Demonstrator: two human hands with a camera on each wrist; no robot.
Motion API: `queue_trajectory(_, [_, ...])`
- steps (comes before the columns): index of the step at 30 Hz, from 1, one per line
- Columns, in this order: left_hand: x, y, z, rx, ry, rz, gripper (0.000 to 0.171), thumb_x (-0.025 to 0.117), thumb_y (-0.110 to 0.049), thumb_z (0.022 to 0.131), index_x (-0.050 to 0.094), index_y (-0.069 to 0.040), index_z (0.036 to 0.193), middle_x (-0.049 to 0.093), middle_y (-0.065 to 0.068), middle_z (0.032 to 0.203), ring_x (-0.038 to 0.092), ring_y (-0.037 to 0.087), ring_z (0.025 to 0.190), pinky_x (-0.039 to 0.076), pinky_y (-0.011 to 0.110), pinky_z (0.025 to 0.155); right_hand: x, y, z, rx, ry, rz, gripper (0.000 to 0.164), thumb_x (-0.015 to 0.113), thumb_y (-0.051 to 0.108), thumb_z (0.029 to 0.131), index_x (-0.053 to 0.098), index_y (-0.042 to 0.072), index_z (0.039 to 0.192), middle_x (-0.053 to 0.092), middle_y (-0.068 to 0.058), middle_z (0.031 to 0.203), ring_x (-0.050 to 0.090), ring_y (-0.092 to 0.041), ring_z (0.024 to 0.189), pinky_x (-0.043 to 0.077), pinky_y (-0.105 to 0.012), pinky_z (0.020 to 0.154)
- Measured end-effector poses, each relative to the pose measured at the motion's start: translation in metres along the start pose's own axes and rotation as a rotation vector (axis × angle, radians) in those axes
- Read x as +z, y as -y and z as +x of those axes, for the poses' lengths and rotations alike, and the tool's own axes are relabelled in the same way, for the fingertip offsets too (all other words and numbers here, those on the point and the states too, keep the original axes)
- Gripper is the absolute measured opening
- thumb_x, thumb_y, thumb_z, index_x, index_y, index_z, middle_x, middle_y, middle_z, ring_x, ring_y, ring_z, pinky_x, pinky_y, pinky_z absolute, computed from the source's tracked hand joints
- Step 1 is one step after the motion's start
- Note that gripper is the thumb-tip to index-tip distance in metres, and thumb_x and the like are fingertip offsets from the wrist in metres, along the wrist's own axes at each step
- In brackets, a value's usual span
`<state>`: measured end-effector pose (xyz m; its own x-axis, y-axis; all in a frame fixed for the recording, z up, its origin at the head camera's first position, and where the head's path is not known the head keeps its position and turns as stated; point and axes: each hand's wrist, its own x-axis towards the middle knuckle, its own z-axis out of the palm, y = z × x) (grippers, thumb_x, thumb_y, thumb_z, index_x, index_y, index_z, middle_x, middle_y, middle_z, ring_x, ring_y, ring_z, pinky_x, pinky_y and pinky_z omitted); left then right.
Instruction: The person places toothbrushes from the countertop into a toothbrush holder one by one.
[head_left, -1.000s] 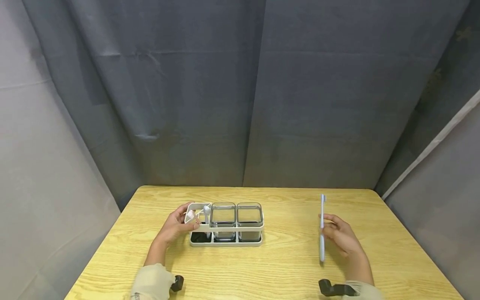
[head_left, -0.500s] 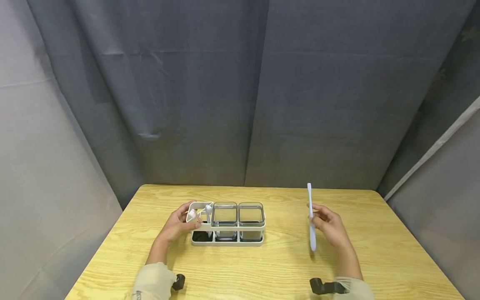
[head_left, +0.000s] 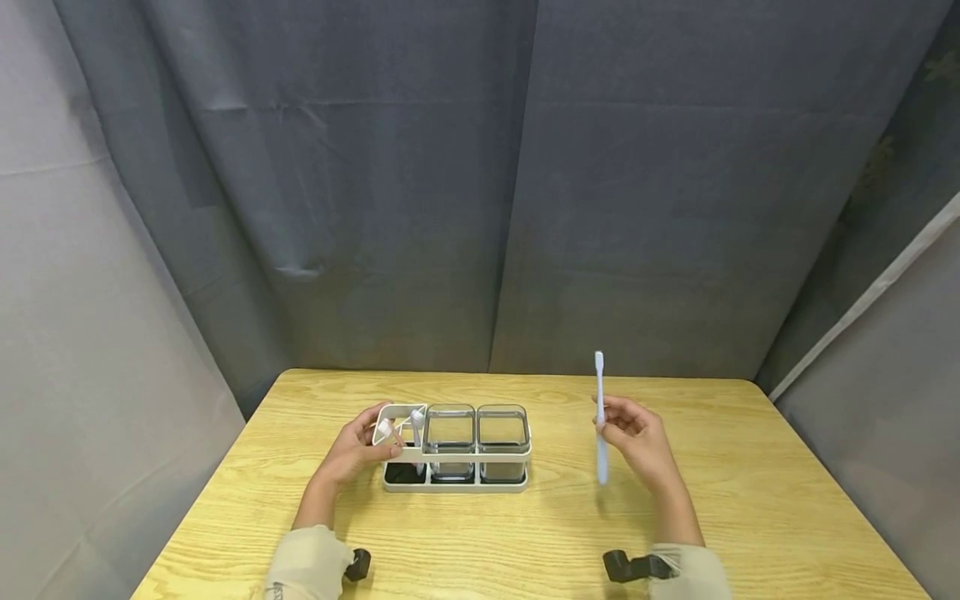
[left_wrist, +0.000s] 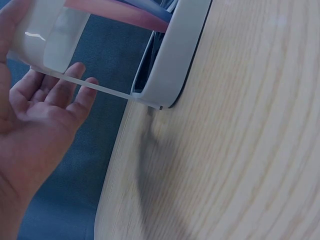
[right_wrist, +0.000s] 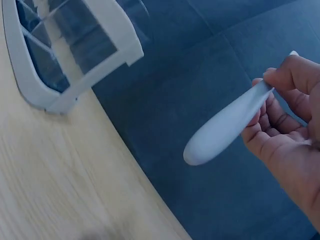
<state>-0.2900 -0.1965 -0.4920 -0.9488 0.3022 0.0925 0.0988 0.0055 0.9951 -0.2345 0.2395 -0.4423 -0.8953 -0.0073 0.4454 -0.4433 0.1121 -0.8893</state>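
Observation:
My left hand [head_left: 348, 450] grips the left end of a white toothbrush holder [head_left: 456, 487], thumb in front and fingers behind its upper rail. Two toothbrushes lean in the holder's left compartment; the left wrist view shows one pink handle [left_wrist: 125, 14] and one blue handle [left_wrist: 154, 8]. Two clear square cups, a middle one [head_left: 452, 469] and a right one [head_left: 502, 472], fill the other compartments. Raised to the right of the holder, my right hand [head_left: 641, 442] pinches a pale blue toothbrush [head_left: 602, 462] upright, head up. Its rounded handle end [right_wrist: 210, 140] points down, apart from the holder.
The holder stands on a light wooden table [head_left: 465, 550] with rounded far corners. Grey curtains [head_left: 375, 208] hang behind the table and along both sides. A black wrist mount [head_left: 637, 568] sits at the right sleeve, another mount [head_left: 357, 565] at the left.
My right hand has carried the pale blue toothbrush leftward and up, closer to the holder. The left hand keeps its grip, and the holder stays in place.

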Motion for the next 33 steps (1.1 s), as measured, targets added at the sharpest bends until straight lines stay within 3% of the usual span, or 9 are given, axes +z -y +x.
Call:
queue_trajectory(6, [-0.001, 0.002, 0.0, 0.001, 0.004, -0.014, 0.074, 0.076, 0.002, 0.073, 0.04, -0.006, 0.138, 0.062, 0.015, 0.098, 0.062, 0.025, 0.091, 0.049, 0.03, 0.075, 0.014, 0.006, 0.008, -0.032, 0.015, 0.041, 0.031, 0.056, -0.016, 0.082, 0.058, -0.012, 0.112, 0.056, -0.029, 0.088, 0.057, -0.018, 0.077, 0.048, -0.024, 0.065])
queue_trajectory(11, [-0.002, 0.003, 0.0, -0.011, 0.007, -0.018, 0.076, 0.076, 0.002, 0.073, 0.039, -0.007, 0.138, 0.059, 0.025, 0.105, 0.062, 0.026, 0.093, 0.049, 0.03, 0.077, 0.027, 0.01, 0.016, -0.03, 0.04, 0.07, 0.029, 0.056, -0.016, 0.082, 0.058, -0.012, 0.111, 0.058, -0.025, 0.088, 0.057, -0.018, 0.078, 0.048, -0.024, 0.066])
queue_trajectory(16, [-0.001, 0.002, 0.0, -0.008, 0.011, -0.021, 0.076, 0.076, 0.002, 0.072, 0.039, -0.006, 0.138, 0.056, 0.031, 0.109, 0.062, 0.028, 0.094, 0.049, 0.03, 0.077, 0.039, 0.015, 0.024, -0.057, 0.076, 0.112, 0.03, 0.054, -0.019, 0.08, 0.056, -0.014, 0.11, 0.055, -0.031, 0.088, 0.057, -0.015, 0.079, 0.048, -0.023, 0.066])
queue_trajectory(23, [-0.001, 0.001, 0.002, -0.009, 0.001, -0.013, 0.076, 0.077, 0.002, 0.071, 0.04, -0.007, 0.137, 0.063, 0.019, 0.1, 0.062, 0.027, 0.092, 0.049, 0.03, 0.076, 0.053, 0.021, 0.032, -0.111, 0.135, 0.14, 0.028, 0.056, -0.019, 0.079, 0.054, -0.014, 0.107, 0.052, -0.036, 0.087, 0.057, -0.02, 0.077, 0.049, -0.024, 0.065])
queue_trajectory(30, [0.0, 0.002, 0.002, -0.007, 0.003, -0.022, 0.076, 0.077, 0.001, 0.072, 0.04, -0.007, 0.137, 0.057, 0.03, 0.108, 0.062, 0.026, 0.092, 0.049, 0.03, 0.077, 0.069, 0.031, 0.04, -0.159, 0.18, 0.158, 0.028, 0.057, -0.017, 0.078, 0.056, -0.009, 0.105, 0.056, -0.024, 0.084, 0.055, -0.022, 0.077, 0.049, -0.025, 0.066])
queue_trajectory(33, [0.0, 0.001, 0.002, -0.009, -0.002, -0.018, 0.076, 0.077, 0.001, 0.072, 0.04, -0.008, 0.137, 0.058, 0.027, 0.107, 0.062, 0.026, 0.093, 0.048, 0.03, 0.077, 0.077, 0.035, 0.043, -0.171, 0.188, 0.183, 0.024, 0.056, -0.016, 0.079, 0.058, -0.005, 0.101, 0.056, -0.018, 0.083, 0.054, -0.018, 0.075, 0.047, -0.025, 0.065])
